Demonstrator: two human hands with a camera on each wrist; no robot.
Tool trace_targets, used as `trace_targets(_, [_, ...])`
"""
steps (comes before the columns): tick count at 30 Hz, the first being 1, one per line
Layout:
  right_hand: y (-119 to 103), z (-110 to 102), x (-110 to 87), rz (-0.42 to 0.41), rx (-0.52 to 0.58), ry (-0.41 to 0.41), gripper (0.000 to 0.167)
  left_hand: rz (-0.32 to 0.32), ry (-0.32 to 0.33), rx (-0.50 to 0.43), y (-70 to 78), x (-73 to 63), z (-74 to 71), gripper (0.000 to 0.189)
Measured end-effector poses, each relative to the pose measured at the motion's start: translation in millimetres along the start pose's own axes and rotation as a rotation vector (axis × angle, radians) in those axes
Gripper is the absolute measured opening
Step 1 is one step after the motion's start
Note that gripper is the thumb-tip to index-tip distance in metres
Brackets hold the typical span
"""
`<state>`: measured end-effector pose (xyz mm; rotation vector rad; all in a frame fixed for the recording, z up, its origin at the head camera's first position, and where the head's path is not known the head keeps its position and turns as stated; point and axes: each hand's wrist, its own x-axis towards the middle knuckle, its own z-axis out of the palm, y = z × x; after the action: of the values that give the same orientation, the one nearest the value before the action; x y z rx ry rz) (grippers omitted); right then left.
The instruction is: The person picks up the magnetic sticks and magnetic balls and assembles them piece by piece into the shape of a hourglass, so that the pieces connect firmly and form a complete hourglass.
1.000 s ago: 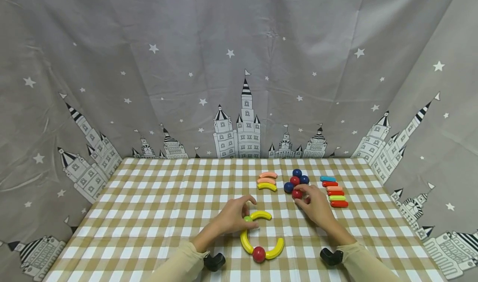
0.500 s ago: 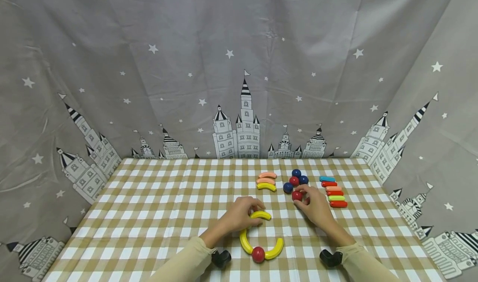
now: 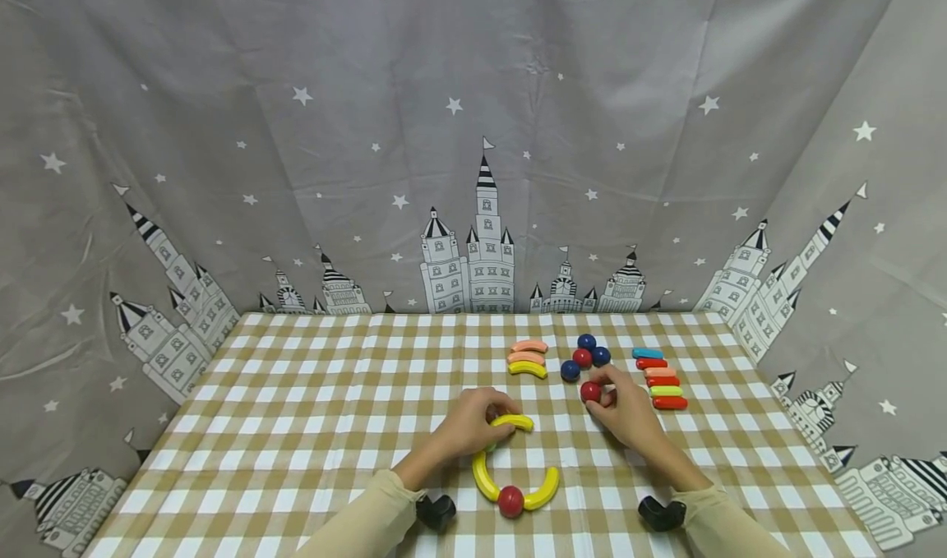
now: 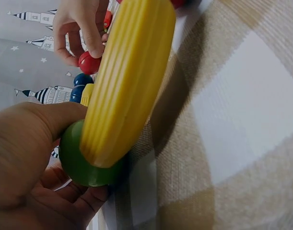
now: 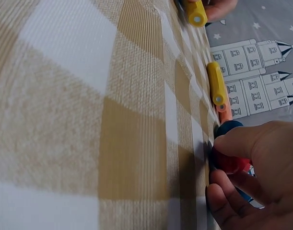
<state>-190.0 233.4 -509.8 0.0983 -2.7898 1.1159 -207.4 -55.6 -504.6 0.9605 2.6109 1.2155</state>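
My left hand (image 3: 472, 421) pinches a green ball (image 4: 72, 153) between thumb and fingers, mostly hidden in the head view. Two yellow curved rods (image 3: 484, 477) meet at that ball. One runs down to a red ball (image 3: 510, 502), from which another yellow curved rod (image 3: 542, 491) bends up to the right; together they make an open ring. My right hand (image 3: 625, 408) pinches a second red ball (image 3: 590, 391) by its sides, just in front of the ball cluster. In the right wrist view, thumb and fingers wrap around this red ball (image 5: 228, 162).
Several blue balls (image 3: 570, 370) and a red ball (image 3: 582, 358) cluster behind my right hand. Left of them lie two peach curved rods (image 3: 528, 347) and a yellow one (image 3: 528, 368). Short straight rods (image 3: 668, 391) in several colours line up at right. A checked cloth (image 3: 296, 426) covers the table.
My left hand has shifted right and closed on the green ball, nudging the upper yellow rod slightly. My right hand has drawn its red ball slightly toward me, away from the cluster.
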Motion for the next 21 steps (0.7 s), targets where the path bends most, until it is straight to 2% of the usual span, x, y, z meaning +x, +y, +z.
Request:
trace_targets(6, [2.8, -2.0, -2.8, 0.049, 0.031, -0.017, 0.041, -0.020, 0.013, 0.003, -2.4, -1.2, 0.7, 0.014])
trace_targets(14, [3.9, -5.3, -2.4, -0.009, 0.014, -0.017, 0.041, -0.041, 0.005, -0.001, -1.1, -2.4, 0.4, 0.014])
trace_targets(21, [1.4, -10.0, -6.7, 0.026, 0.051, -0.063, 0.043, -0.056, 0.016, -0.007, -2.4, -4.0, 1.8, 0.015])
